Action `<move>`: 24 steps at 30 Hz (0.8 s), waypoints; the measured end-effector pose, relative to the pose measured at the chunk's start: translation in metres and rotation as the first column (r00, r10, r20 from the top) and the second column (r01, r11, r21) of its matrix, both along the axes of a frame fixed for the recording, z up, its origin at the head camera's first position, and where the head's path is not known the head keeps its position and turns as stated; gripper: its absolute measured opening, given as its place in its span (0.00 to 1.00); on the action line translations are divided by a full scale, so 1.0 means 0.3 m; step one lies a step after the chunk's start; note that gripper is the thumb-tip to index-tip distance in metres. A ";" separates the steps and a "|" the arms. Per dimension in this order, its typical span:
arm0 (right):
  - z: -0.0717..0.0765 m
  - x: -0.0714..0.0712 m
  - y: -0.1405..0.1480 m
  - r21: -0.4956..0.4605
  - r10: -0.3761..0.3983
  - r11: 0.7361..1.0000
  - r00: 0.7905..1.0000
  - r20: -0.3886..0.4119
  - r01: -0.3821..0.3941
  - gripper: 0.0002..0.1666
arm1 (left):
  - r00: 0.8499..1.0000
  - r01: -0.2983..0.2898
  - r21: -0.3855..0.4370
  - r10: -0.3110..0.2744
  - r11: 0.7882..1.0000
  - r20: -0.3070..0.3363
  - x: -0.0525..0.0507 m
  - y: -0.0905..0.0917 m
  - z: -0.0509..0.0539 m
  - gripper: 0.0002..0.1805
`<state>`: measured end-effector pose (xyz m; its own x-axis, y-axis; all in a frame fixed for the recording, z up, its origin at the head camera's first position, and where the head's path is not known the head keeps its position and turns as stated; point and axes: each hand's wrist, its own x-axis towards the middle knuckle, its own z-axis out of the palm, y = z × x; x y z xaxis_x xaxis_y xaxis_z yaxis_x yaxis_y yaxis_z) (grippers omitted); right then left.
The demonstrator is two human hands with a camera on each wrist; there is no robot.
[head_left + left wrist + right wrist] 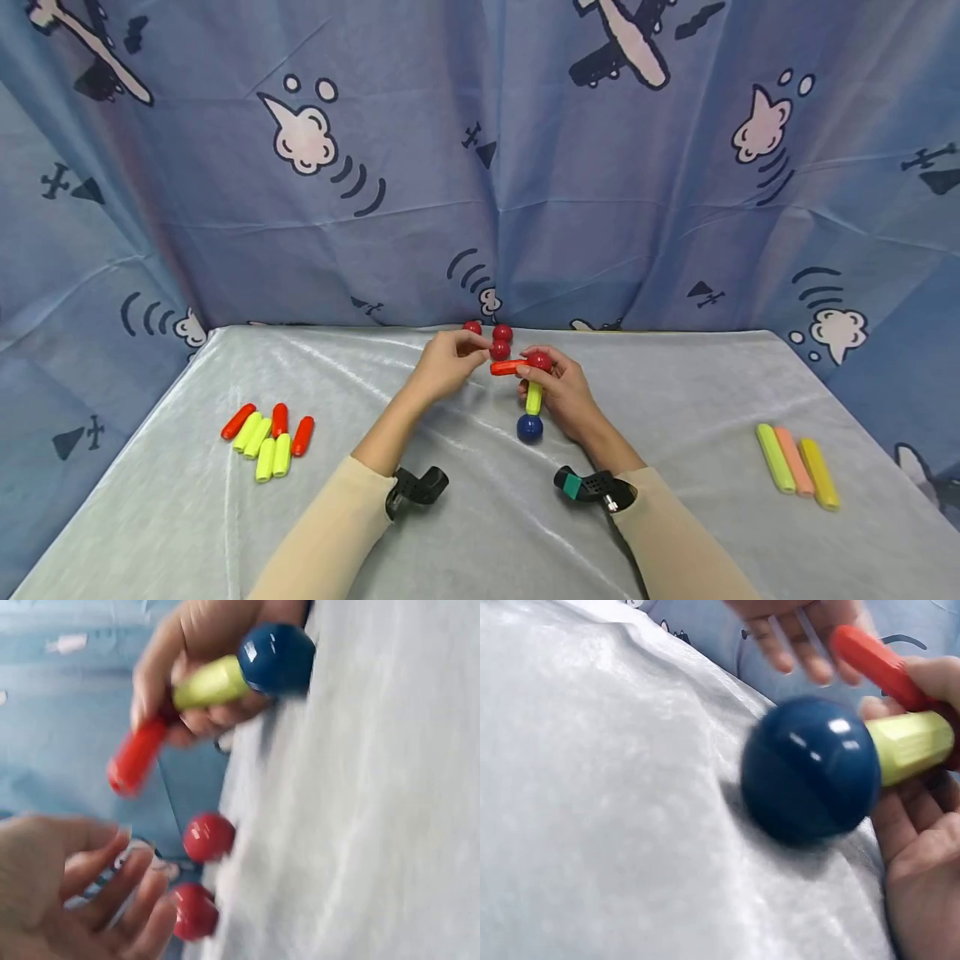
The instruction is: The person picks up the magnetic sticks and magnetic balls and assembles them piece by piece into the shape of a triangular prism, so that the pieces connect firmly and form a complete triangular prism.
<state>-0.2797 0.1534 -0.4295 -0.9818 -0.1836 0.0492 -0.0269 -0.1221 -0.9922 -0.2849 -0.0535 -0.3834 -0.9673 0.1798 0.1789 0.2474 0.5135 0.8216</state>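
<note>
My right hand [564, 389] grips a joined piece at its red ball [538, 361]. A short red rod [507, 367] sticks out from that ball to the left, and a short yellow-green rod [533, 398] links it to a blue ball [810, 771]. In the right wrist view the thumb lies against the red rod. My left hand [447, 363] is just left of the red rod, its fingers loosely bent and holding nothing. Loose red balls [209, 837] sit on the cloth near those fingers; in the left wrist view one is partly behind the fingertips.
Several short red and yellow-green rods [266, 448] lie in a group at the left of the cloth-covered table [480, 533]. Longer rods [793, 461], green, orange and yellow, lie side by side at the right. A patterned blue curtain [420, 275] hangs behind the far edge.
</note>
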 end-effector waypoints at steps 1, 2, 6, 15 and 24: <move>-0.001 -0.002 0.001 -0.048 -0.019 0.999 1.000 0.012 0.019 0.19 | 0.998 -0.057 0.008 0.057 0.998 0.001 -0.011 -0.009 -0.010 0.09; -0.002 -0.004 0.002 -0.101 -0.044 0.994 0.999 0.023 0.046 0.15 | 0.994 -0.109 0.007 0.109 0.994 0.000 -0.022 -0.017 -0.020 0.09; -0.006 -0.011 0.006 -0.259 -0.135 0.955 0.990 0.044 0.142 0.10 | 0.978 -0.205 -0.026 0.206 0.978 0.025 -0.059 -0.037 -0.056 0.14; -0.017 -0.014 -0.004 -0.087 -0.205 0.976 0.977 -0.051 0.200 0.18 | 0.975 -0.209 -0.128 0.217 0.969 0.055 -0.107 -0.033 -0.086 0.19; -0.021 -0.009 -0.018 0.212 -0.190 0.952 0.970 -0.152 0.220 0.21 | 0.988 -0.154 0.125 0.151 0.980 0.035 -0.084 -0.011 -0.064 0.18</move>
